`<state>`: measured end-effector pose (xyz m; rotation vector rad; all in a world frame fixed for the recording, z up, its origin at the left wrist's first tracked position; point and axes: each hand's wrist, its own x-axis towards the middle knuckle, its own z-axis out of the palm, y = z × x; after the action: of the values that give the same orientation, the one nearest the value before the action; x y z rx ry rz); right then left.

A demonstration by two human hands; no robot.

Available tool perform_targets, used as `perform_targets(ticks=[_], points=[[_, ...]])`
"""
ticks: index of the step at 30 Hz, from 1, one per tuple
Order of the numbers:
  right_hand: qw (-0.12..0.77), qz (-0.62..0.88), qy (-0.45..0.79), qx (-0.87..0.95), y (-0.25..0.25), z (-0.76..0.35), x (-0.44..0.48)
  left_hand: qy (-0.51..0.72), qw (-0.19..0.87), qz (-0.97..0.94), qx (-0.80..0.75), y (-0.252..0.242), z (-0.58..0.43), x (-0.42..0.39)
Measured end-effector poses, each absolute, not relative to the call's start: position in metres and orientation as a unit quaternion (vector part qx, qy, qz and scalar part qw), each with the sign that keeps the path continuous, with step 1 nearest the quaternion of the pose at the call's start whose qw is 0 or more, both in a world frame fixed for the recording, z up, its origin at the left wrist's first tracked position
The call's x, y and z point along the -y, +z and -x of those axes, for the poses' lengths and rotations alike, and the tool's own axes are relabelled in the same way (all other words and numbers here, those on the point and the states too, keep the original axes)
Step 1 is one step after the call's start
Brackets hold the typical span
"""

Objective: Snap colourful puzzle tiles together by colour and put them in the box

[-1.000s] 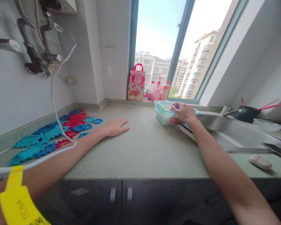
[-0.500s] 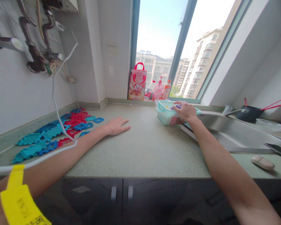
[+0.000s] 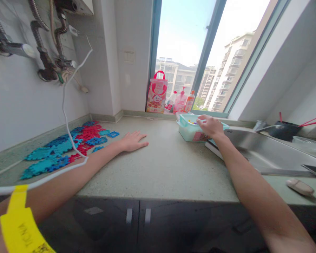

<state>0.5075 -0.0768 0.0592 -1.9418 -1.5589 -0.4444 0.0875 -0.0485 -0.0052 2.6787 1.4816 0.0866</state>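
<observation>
My left hand (image 3: pixel 133 141) lies flat on the countertop, palm down with fingers spread, holding nothing. Beside that forearm is a spread of interlocking plastic pieces, with red pieces (image 3: pixel 88 132), blue pieces (image 3: pixel 97 140) and teal pieces (image 3: pixel 39 165). My right hand (image 3: pixel 211 125) reaches over the near right rim of a mint-green plastic bin (image 3: pixel 187 133). Its fingers are bent but loosely apart, and their tips dip inside. Small yellow and purple pieces (image 3: pixel 192 122) show in the bin by the fingertips; the rest of its contents is hidden.
To the right are a steel sink (image 3: pixel 263 151), a faucet (image 3: pixel 268 127), a black pot (image 3: pixel 283 130) and a pale computer mouse (image 3: pixel 300 187). A pink bag (image 3: pixel 157 95) and bottles (image 3: pixel 180 102) stand at the window. A white cable (image 3: pixel 65 105) crosses my left forearm.
The view has shifted slightly. My right hand remains at the bin, its fingers a little lower, and less purple shows beneath them. My left hand stays flat on the counter.
</observation>
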Motion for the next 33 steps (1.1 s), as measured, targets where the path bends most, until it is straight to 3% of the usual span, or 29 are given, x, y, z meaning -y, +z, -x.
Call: perform_targets(ticks=[7, 13, 18, 22, 24, 29, 33], points=[[0.336, 0.698, -0.233, 0.588, 0.057, -0.501, 0.077, 0.025, 0.048, -0.871, -0.488, -0.004, -0.087, 0.05], [0.41, 0.481, -0.314, 0.708, 0.054, -0.458, 0.083, 0.023, 0.042, -0.873, -0.486, 0.0, -0.089, 0.058], [0.337, 0.334, -0.264, 0.84, 0.022, -0.407, 0.089, 0.038, 0.0, -0.859, -0.51, 0.051, -0.073, 0.074], [0.243, 0.27, -0.208, 0.908, -0.006, -0.39, 0.076, 0.172, 0.123, -0.843, -0.495, 0.088, -0.023, 0.101], [0.234, 0.267, -0.19, 0.915, -0.012, -0.392, 0.069, 0.187, 0.118, -0.841, -0.494, 0.084, 0.014, 0.118], [0.264, 0.272, -0.158, 0.912, -0.011, -0.401, 0.06, 0.086, -0.053, -0.798, -0.594, 0.031, 0.115, 0.154], [0.248, 0.284, -0.14, 0.916, -0.012, -0.396, 0.061, 0.032, -0.078, -0.758, -0.646, 0.007, 0.165, 0.158]])
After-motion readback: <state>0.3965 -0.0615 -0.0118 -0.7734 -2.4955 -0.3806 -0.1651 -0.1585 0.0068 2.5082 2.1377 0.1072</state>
